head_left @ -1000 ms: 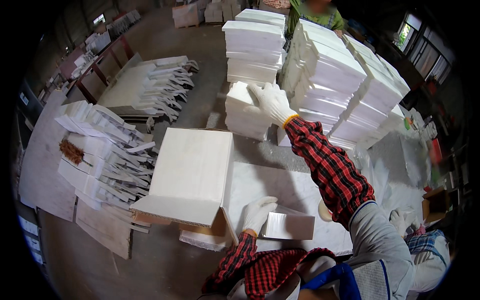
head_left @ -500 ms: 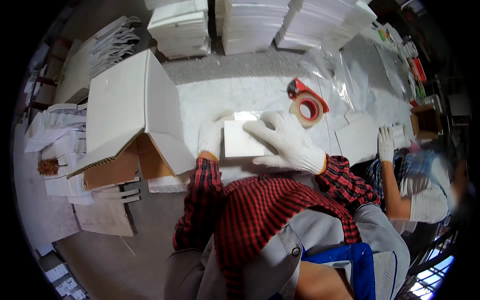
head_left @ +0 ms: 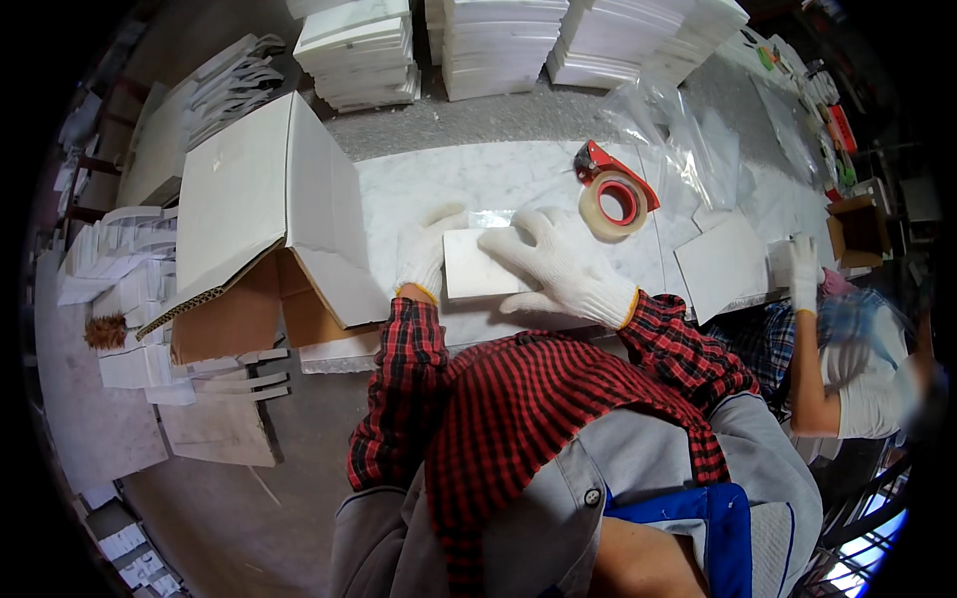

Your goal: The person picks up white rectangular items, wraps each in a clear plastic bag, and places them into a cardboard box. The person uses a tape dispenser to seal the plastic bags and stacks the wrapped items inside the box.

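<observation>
A small white rectangular tile (head_left: 473, 265) is between my two gloved hands above the marble-patterned tabletop. My right hand (head_left: 563, 261) is closed around the tile's right end, fingers across its top face and thumb along the near edge. My left hand (head_left: 423, 251) holds its left end; part of the fingers is hidden behind the tile. A shiny clear plastic piece (head_left: 492, 218) shows just beyond the tile. Right of my right hand, a red tape dispenser (head_left: 638, 183) with a roll of clear tape (head_left: 604, 225) lies on the tabletop.
An open white cardboard box (head_left: 239, 169) stands at the left, flaps hanging down. Stacks of white slabs (head_left: 498, 50) line the back. Clear plastic bags (head_left: 688, 149) and a white sheet (head_left: 720, 261) lie to the right, near a co-worker's gloved hand (head_left: 803, 271).
The tile and both hands have barely moved, with the right fingers shifting slightly on the tile. The whole view has shifted a little. The co-worker's hand has moved right.
</observation>
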Demonstrator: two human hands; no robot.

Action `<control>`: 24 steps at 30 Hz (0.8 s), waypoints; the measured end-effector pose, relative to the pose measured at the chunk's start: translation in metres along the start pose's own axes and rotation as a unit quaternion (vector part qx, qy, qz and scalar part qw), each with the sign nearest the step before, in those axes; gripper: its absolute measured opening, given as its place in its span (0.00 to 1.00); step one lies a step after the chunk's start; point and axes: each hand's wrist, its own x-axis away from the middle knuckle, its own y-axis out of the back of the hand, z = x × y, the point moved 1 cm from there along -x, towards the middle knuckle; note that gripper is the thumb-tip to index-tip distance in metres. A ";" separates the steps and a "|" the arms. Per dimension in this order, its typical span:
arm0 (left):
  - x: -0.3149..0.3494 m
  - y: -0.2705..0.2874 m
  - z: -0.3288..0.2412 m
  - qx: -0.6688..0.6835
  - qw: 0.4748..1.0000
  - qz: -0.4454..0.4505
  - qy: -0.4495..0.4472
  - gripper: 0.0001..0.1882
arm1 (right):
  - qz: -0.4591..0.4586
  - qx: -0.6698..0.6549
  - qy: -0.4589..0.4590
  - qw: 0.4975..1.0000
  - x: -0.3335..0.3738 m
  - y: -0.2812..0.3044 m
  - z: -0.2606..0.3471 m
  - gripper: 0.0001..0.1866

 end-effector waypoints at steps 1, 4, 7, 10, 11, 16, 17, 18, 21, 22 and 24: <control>0.002 -0.002 -0.002 0.005 1.000 0.001 -0.010 0.20 | -0.004 0.005 0.001 1.000 0.000 0.000 0.000 0.41; 0.004 -0.005 -0.005 0.016 1.000 -0.005 -0.024 0.20 | -0.002 0.006 -0.002 1.000 0.002 -0.003 -0.001 0.41; 0.006 -0.009 -0.015 -0.023 0.999 -0.017 -0.044 0.19 | 0.022 -0.040 -0.039 0.998 0.002 0.005 -0.001 0.42; 0.033 -0.030 -0.053 -0.116 0.985 -0.026 -0.128 0.19 | -0.026 -0.058 -0.125 0.990 0.006 0.010 -0.025 0.46; 0.043 -0.036 -0.062 -0.119 0.981 -0.029 -0.148 0.20 | -0.028 -0.128 -0.184 0.974 0.005 0.008 -0.040 0.45; 0.060 -0.045 -0.080 -0.137 0.965 -0.021 -0.222 0.21 | 0.078 -0.363 -0.260 0.891 -0.011 -0.027 -0.104 0.41; 0.061 -0.044 -0.080 -0.131 0.963 -0.019 -0.234 0.22 | 0.096 -0.444 -0.248 0.856 -0.017 -0.039 -0.110 0.40; 0.062 -0.045 -0.080 -0.125 0.961 -0.015 -0.246 0.22 | 0.112 -0.522 -0.234 0.813 -0.025 -0.048 -0.111 0.39; 0.065 -0.045 -0.077 -0.094 0.958 -0.001 -0.272 0.20 | 0.140 -0.686 -0.163 0.695 -0.041 -0.041 -0.115 0.43; 0.067 -0.045 -0.078 -0.101 0.953 -0.004 -0.286 0.20 | 0.116 -0.699 -0.143 0.691 -0.041 -0.038 -0.116 0.45; 0.074 -0.044 -0.076 -0.111 0.943 -0.014 -0.313 0.19 | 0.009 -0.725 -0.137 0.675 -0.038 -0.022 -0.108 0.50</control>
